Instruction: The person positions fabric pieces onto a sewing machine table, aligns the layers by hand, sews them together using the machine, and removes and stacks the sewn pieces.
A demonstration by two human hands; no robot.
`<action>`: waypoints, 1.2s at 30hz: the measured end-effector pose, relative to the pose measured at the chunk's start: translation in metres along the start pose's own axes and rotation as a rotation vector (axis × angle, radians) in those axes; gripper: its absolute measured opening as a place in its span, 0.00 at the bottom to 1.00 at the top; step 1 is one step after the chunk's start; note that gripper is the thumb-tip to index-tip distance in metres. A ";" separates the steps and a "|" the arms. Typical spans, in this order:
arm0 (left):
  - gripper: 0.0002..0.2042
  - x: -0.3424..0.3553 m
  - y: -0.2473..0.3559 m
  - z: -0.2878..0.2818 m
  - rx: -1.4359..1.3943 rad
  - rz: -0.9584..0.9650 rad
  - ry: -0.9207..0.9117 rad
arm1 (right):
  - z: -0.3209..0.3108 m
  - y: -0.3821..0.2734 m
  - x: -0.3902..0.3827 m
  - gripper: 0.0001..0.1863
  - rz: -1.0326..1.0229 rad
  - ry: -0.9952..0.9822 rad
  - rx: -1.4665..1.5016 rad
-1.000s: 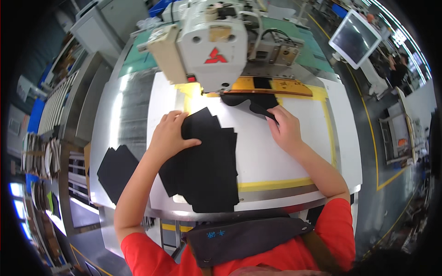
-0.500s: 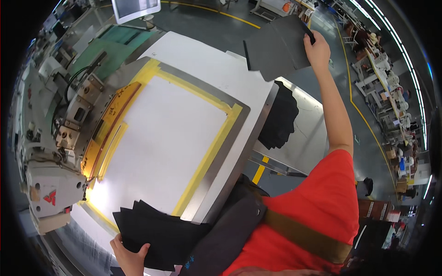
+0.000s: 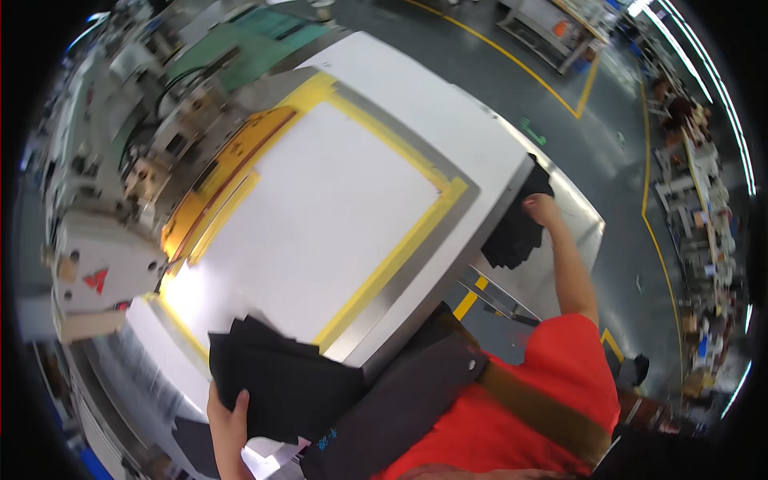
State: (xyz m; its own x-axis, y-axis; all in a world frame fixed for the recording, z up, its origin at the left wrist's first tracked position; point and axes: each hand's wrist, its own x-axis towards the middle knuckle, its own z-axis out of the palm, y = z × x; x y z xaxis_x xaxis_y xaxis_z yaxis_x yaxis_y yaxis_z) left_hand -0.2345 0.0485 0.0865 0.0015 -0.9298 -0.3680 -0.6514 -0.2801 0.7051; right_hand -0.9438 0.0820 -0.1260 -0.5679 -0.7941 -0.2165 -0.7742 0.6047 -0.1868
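My left hand grips a stack of black fabric pieces, with the thumb on top and the fingers beneath. The stack fans out in stepped corners over the near edge of the white work surface. Out to the right, my right hand is curled closed at a second pile of black pieces. That pile lies on a metal side table, lower than the white surface. What the right fingers hold, if anything, is hidden and blurred.
Yellow tape frames the white surface. Along its left side runs an orange plate, beside a machine head with a bright light under it. Another dark piece lies at the lower left. Workbenches line the far right.
My right hand has come down from the upper right to the pile on the side table. The dark grey sheet it held up is no longer seen raised. The view has shifted.
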 end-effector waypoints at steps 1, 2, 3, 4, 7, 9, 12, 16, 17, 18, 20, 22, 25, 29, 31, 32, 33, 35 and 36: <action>0.24 0.008 0.001 0.000 -0.009 0.010 -0.034 | -0.020 0.020 0.009 0.13 0.032 0.183 0.030; 0.25 0.015 -0.007 -0.001 -0.085 -0.045 -0.031 | -0.041 0.029 0.019 0.14 -0.020 0.345 -0.033; 0.24 0.017 -0.013 0.003 -0.293 -0.100 0.038 | -0.064 0.015 0.031 0.15 -0.006 0.444 -0.005; 0.24 0.017 -0.013 0.004 -0.415 -0.209 0.098 | -0.086 0.001 0.041 0.17 -0.081 0.503 0.171; 0.26 0.018 -0.003 0.027 -0.809 -0.322 0.115 | -0.138 -0.055 0.056 0.11 -0.276 0.612 0.646; 0.25 0.002 0.012 0.047 -0.950 -0.420 0.126 | -0.148 -0.156 0.028 0.10 -0.428 0.484 0.752; 0.24 -0.019 0.026 0.072 -1.086 -0.440 0.063 | -0.141 -0.301 -0.050 0.09 -0.750 0.136 0.682; 0.27 -0.047 0.019 0.083 -0.955 -0.351 -0.033 | -0.092 -0.421 -0.122 0.19 -1.392 -0.247 0.420; 0.27 -0.049 0.015 0.079 -0.974 -0.358 0.003 | -0.078 -0.441 -0.134 0.21 -1.512 -0.290 0.393; 0.27 -0.050 0.010 0.071 -0.786 -0.280 -0.133 | -0.065 -0.455 -0.142 0.23 -1.581 -0.296 0.347; 0.28 -0.057 0.000 0.051 -0.411 -0.128 -0.201 | -0.054 -0.470 -0.162 0.23 -1.720 -0.264 0.292; 0.22 -0.069 -0.009 0.033 -0.203 -0.201 0.024 | -0.054 -0.471 -0.171 0.23 -1.753 -0.399 0.220; 0.15 -0.084 -0.054 0.018 0.172 -0.137 0.622 | -0.057 -0.466 -0.180 0.22 -1.785 -0.543 0.107; 0.17 -0.094 -0.139 -0.027 0.287 -0.252 0.951 | -0.063 -0.485 -0.175 0.16 -1.725 -0.757 0.069; 0.20 -0.098 -0.161 -0.047 0.305 -0.228 0.882 | -0.070 -0.505 -0.169 0.11 -1.566 -0.975 0.133; 0.19 -0.096 -0.156 -0.052 0.267 -0.268 0.825 | -0.071 -0.514 -0.167 0.10 -1.496 -0.994 0.123; 0.18 -0.091 -0.150 -0.060 0.231 -0.297 0.772 | -0.069 -0.525 -0.164 0.09 -1.427 -1.001 0.117; 0.16 -0.090 -0.151 -0.067 0.149 -0.359 0.707 | -0.055 -0.536 -0.155 0.08 -1.465 -1.001 0.130; 0.14 -0.088 -0.153 -0.069 0.083 -0.399 0.654 | -0.046 -0.541 -0.152 0.08 -1.441 -1.031 0.204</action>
State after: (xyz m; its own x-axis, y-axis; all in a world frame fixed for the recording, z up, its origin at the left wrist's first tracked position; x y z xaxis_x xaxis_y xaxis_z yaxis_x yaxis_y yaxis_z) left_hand -0.0821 0.1571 0.0531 0.6792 -0.7217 -0.1337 -0.5623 -0.6287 0.5372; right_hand -0.4518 -0.1271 0.0515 0.9110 -0.3426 -0.2294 -0.3635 -0.4051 -0.8389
